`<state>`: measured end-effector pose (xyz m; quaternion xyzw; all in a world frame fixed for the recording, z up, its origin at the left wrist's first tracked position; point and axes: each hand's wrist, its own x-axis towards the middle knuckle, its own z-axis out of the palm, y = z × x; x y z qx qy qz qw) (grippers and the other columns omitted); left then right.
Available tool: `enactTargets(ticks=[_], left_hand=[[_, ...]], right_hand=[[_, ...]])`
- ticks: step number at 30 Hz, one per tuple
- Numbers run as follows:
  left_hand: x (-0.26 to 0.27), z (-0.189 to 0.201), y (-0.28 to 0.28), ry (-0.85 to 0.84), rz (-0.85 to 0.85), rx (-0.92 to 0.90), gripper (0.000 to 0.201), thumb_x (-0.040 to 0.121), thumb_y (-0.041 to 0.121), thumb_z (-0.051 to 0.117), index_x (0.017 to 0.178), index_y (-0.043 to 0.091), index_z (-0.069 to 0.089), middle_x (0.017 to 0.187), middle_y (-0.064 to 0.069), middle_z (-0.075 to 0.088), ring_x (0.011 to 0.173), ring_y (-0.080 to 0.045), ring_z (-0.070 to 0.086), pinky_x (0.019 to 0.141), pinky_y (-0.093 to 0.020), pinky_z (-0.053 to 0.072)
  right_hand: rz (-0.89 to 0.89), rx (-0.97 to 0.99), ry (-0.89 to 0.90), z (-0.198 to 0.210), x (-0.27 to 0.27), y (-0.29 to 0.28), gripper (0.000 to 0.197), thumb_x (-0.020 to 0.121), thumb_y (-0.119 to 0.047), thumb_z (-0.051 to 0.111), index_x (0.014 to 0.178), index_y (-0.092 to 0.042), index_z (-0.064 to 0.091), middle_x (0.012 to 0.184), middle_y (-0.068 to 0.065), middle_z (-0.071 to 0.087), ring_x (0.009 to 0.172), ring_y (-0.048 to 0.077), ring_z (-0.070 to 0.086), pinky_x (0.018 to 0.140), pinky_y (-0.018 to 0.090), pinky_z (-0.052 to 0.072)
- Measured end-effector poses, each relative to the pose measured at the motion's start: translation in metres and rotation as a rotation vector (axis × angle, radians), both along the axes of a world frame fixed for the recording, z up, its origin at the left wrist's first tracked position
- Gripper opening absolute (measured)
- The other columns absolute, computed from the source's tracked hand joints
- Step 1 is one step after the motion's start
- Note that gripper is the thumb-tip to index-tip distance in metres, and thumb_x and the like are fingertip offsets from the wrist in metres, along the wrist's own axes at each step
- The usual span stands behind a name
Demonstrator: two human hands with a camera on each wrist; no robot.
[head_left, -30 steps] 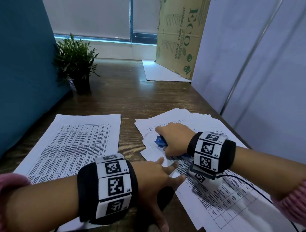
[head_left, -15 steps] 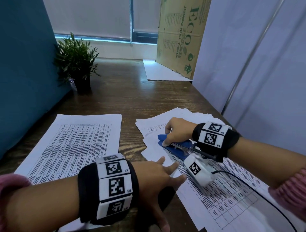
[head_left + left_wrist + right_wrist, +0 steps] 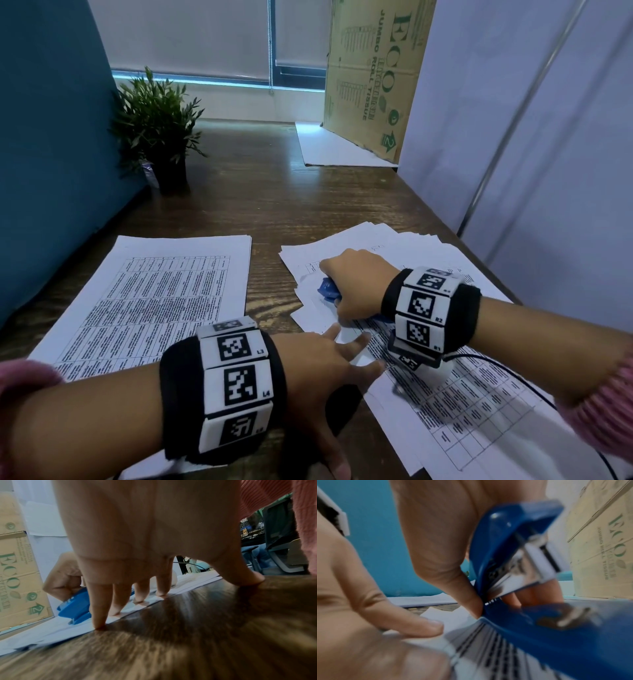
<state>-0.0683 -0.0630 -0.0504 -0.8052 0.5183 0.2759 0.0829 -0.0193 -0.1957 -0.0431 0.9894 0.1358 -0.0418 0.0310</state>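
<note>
Stapler (image 3: 328, 290), blue, sits on the near-left corner of the fanned paper pile (image 3: 376, 241), right side of the wooden table (image 3: 267, 205).

Head view: right hand (image 3: 356, 286) wrapped over it, fingers curled. Left hand (image 3: 325, 373) spread, fingertips on the pile's near edge. Neat second stack (image 3: 154, 298) lies apart, to the left.

Left wrist view: fingers (image 3: 98, 601) straight, tips pinning the paper pile (image 3: 51, 630) where paper meets wood. Stapler (image 3: 75, 607) just beyond them, under the right hand (image 3: 63, 577).

Right wrist view, blurred: stapler (image 3: 496, 545) top arm lifted off its base, metal magazine showing, thumb and fingers gripping that arm. Cannot tell whether sheets sit between the jaws.

Judgement: square the corner first and seat the sheets fully into the throat. Then press straight down in one firm push, with the left fingertips pinning but clear of the anvil.
</note>
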Motion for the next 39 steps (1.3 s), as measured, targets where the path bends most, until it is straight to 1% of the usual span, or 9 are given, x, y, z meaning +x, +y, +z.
enactTargets(ticks=[8,17,24,26,28,30,34,37,39], left_hand=[[-0.001,-0.001,-0.002,-0.04,0.001,-0.009,0.109,0.07,0.061,0.068,0.148,0.038,-0.004,0.156,0.003,-0.019,0.144,-0.034,-0.007,0.113,-0.055,0.017],[0.0,-0.002,-0.004,-0.045,0.006,-0.01,0.11,0.069,0.062,0.068,0.148,0.038,-0.004,0.157,0.003,-0.017,0.144,-0.034,-0.006,0.115,-0.056,0.017],[0.001,-0.005,-0.004,-0.057,0.009,-0.018,0.11,0.069,0.063,0.067,0.148,0.039,-0.006,0.156,0.004,-0.021,0.144,-0.033,-0.007,0.114,-0.056,0.017],[0.001,-0.006,-0.004,-0.063,0.009,-0.015,0.111,0.069,0.064,0.067,0.148,0.04,-0.007,0.155,0.005,-0.021,0.144,-0.032,-0.008,0.115,-0.057,0.015],[0.001,-0.007,-0.003,-0.061,0.018,-0.015,0.111,0.068,0.064,0.068,0.147,0.042,-0.007,0.155,0.006,-0.021,0.144,-0.032,-0.009,0.114,-0.057,0.015],[0.0,-0.006,-0.003,-0.052,0.03,-0.015,0.111,0.068,0.063,0.069,0.147,0.042,-0.006,0.155,0.008,-0.021,0.144,-0.031,-0.01,0.114,-0.057,0.016],[-0.002,-0.004,-0.004,-0.047,0.036,-0.011,0.111,0.069,0.063,0.069,0.147,0.042,-0.007,0.155,0.008,-0.022,0.144,-0.031,-0.011,0.115,-0.057,0.015],[-0.002,-0.006,-0.003,-0.061,0.041,-0.011,0.111,0.068,0.063,0.069,0.147,0.042,-0.007,0.155,0.008,-0.022,0.145,-0.031,-0.01,0.115,-0.057,0.015],[-0.003,-0.006,-0.003,-0.068,0.04,-0.015,0.111,0.068,0.064,0.069,0.147,0.042,-0.006,0.155,0.008,-0.021,0.145,-0.03,-0.01,0.115,-0.057,0.015]], right_hand=[[-0.156,0.252,0.15,0.002,0.012,-0.014,0.021,0.074,-0.019,0.072,0.075,-0.009,0.053,0.081,0.009,0.058,0.072,0.02,0.051,0.053,0.025,0.035],[-0.29,0.38,0.251,0.0,0.023,-0.017,0.033,0.073,-0.024,0.076,0.063,-0.013,0.047,0.077,0.008,0.051,0.07,0.019,0.047,0.053,0.025,0.031],[-0.407,0.54,0.348,0.003,0.026,-0.027,0.028,0.073,-0.025,0.078,0.065,-0.01,0.055,0.065,0.003,0.056,0.059,0.016,0.051,0.051,0.024,0.04],[-0.432,0.574,0.396,0.004,0.027,-0.032,0.029,0.072,-0.025,0.079,0.064,-0.01,0.056,0.066,0.005,0.059,0.063,0.021,0.056,0.058,0.029,0.048],[-0.412,0.598,0.432,0.003,0.027,-0.038,0.027,0.071,-0.027,0.08,0.066,-0.01,0.059,0.073,0.007,0.062,0.073,0.025,0.059,0.076,0.037,0.052],[-0.356,0.572,0.43,0.004,0.025,-0.044,0.023,0.072,-0.031,0.079,0.073,-0.013,0.064,0.077,0.003,0.063,0.074,0.021,0.058,0.082,0.037,0.05],[-0.26,0.417,0.343,0.014,0.016,-0.053,0.025,0.077,-0.035,0.075,0.094,-0.02,0.067,0.073,-0.01,0.056,0.065,0.006,0.05,0.06,0.02,0.039],[-0.236,0.252,0.224,0.019,0.013,-0.065,0.029,0.079,-0.033,0.073,0.103,-0.021,0.064,0.076,-0.013,0.051,0.075,0.012,0.05,0.059,0.021,0.037],[-0.229,0.126,0.14,0.017,0.012,-0.071,0.033,0.079,-0.03,0.072,0.108,-0.018,0.062,0.086,-0.009,0.054,0.084,0.015,0.049,0.067,0.024,0.039]])
